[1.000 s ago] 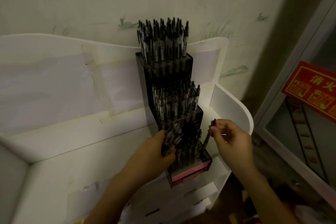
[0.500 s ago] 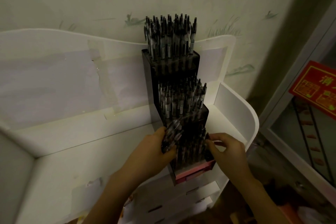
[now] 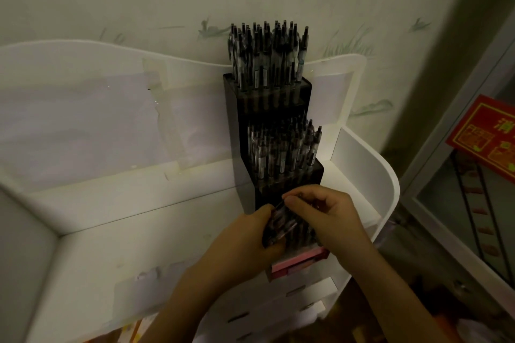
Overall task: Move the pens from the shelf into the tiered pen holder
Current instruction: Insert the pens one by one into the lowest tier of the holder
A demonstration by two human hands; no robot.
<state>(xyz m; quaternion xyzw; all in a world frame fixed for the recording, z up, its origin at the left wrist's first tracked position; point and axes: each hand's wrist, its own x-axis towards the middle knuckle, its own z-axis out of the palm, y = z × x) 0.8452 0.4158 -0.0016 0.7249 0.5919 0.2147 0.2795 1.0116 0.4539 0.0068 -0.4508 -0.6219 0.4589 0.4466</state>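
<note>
Black pens [image 3: 278,227] bunched in left hand [image 3: 250,239], ends tilted up-right

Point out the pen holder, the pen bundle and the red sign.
pen holder [image 3: 237,131]: head view, black left side wall.
pen bundle [image 3: 278,224]: head view, barrels gripped in left hand [image 3: 248,234].
red sign [image 3: 485,139]: head view, its printed face.

Left hand [image 3: 250,234]: fingers curled, clasped around a bundle. Right hand [image 3: 331,217]: palm down, thumb and forefinger pinched, touching the left.
</note>
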